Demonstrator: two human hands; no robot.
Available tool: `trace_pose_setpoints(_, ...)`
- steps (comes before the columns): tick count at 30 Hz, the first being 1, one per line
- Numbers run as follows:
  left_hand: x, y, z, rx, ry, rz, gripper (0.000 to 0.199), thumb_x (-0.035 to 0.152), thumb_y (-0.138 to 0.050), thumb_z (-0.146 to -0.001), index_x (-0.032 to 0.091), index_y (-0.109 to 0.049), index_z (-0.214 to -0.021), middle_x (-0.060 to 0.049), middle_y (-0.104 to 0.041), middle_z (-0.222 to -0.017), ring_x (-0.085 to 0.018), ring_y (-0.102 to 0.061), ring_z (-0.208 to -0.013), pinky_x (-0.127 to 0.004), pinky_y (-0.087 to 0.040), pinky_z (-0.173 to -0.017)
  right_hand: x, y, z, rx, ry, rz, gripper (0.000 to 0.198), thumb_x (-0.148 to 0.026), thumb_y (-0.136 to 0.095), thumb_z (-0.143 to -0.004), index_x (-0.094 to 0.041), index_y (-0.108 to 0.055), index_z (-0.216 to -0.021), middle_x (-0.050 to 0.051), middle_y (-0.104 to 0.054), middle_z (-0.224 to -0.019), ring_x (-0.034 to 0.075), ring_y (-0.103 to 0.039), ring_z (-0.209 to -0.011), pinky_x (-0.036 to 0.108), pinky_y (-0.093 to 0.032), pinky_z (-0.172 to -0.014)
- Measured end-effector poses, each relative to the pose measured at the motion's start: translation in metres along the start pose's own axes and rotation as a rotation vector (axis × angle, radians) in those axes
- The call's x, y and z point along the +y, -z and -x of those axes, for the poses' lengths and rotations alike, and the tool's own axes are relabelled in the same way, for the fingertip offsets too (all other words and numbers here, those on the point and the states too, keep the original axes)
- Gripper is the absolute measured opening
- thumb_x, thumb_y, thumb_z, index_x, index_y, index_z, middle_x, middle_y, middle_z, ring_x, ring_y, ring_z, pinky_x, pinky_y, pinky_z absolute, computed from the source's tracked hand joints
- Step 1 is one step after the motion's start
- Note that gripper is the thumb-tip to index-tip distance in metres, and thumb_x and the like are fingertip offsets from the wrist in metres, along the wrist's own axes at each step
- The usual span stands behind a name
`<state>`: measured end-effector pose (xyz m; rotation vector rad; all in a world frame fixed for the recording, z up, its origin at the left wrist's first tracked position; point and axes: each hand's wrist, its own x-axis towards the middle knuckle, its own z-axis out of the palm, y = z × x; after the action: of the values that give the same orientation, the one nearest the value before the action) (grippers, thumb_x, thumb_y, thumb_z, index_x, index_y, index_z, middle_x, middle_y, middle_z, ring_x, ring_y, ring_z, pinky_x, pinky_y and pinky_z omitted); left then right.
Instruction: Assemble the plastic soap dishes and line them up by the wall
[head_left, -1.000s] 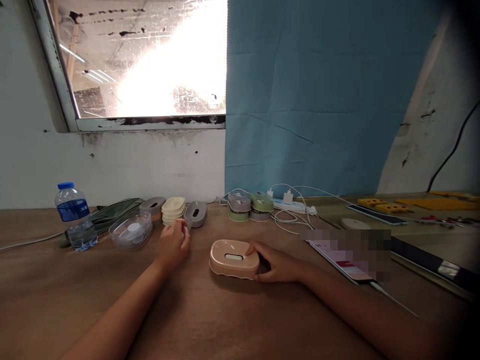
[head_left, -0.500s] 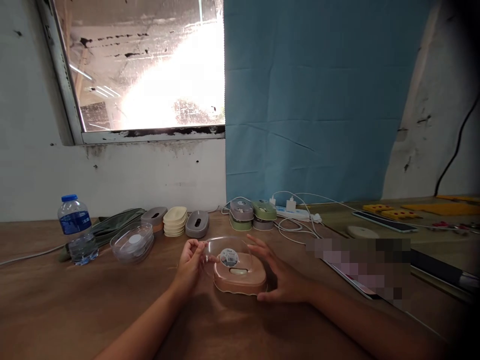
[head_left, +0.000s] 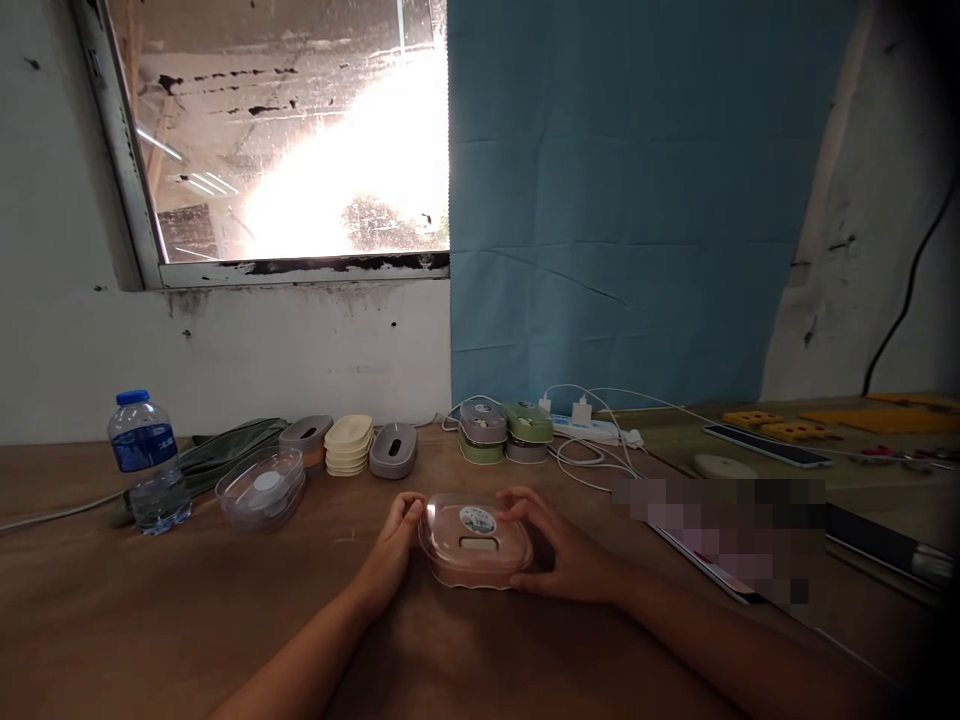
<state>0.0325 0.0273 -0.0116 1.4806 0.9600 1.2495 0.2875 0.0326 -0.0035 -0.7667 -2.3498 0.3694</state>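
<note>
In front of me on the brown table stands a pink oval plastic box [head_left: 472, 574] with a slot in its top and a wavy pale lower edge. A clear plastic cover [head_left: 440, 513] with a round sticker [head_left: 478, 519] rests over it, its left side sitting slightly out. My left hand [head_left: 394, 548] pinches the cover's left edge between thumb and fingers. Around the right side curves my right hand [head_left: 561, 552], its fingers at the cover's far edge and its thumb against the pink box's near right corner.
Behind left are a water bottle [head_left: 150, 465], stacked clear covers [head_left: 259, 490], cream trays [head_left: 349, 447] and a grey slotted box [head_left: 394, 452]. Stacked green and grey boxes [head_left: 529, 423] stand by a power strip [head_left: 585, 428] with white cables. A blurred-out flat object [head_left: 712, 535] lies right.
My left hand has brought the clear cover down from a tilted position onto the pink box. My right hand stays at the box's right side, its fingers now closer to the cover.
</note>
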Motion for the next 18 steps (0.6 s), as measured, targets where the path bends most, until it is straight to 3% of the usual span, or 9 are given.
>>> trace_pose_setpoints(3, 0.0006, 0.0005, 0.0008, -0.086, 0.022, 0.014, 0.043, 0.048, -0.044, -0.081, 0.018, -0.045, -0.112, -0.008, -0.052, -0.120, -0.023, -0.043, -0.117, -0.037, -0.030, -0.100, 0.0035, 0.0015, 0.0008, -0.008, -0.036, -0.019, 0.057, -0.045, -0.066, -0.067, -0.020, -0.041, -0.111, 0.013, -0.029, -0.128, 0.027, -0.034, -0.120, 0.041, -0.033, -0.097)
trace_pose_setpoints(6, 0.0035, -0.0003, 0.0026, -0.155, 0.053, -0.015, 0.050, 0.042, -0.053, -0.077, 0.016, -0.044, -0.119, -0.010, -0.044, -0.131, -0.024, -0.035, -0.124, -0.035, -0.025, -0.104, 0.0033, 0.0031, 0.0007, -0.005, -0.043, -0.022, 0.046, -0.045, -0.061, -0.072, -0.019, -0.042, -0.106, 0.014, -0.025, -0.131, 0.028, -0.032, -0.121, 0.040, -0.034, -0.096)
trace_pose_setpoints(18, -0.0020, 0.0007, 0.0029, -0.208, -0.028, -0.126, 0.046, 0.034, -0.052, -0.080, 0.016, -0.044, -0.122, -0.012, -0.042, -0.131, -0.024, -0.040, -0.120, -0.038, -0.029, -0.102, 0.0038, 0.0039, -0.0004, -0.019, -0.078, 0.005, 0.044, -0.038, -0.064, -0.066, -0.019, -0.040, -0.097, 0.013, -0.038, -0.125, 0.026, -0.038, -0.118, 0.035, -0.035, -0.094)
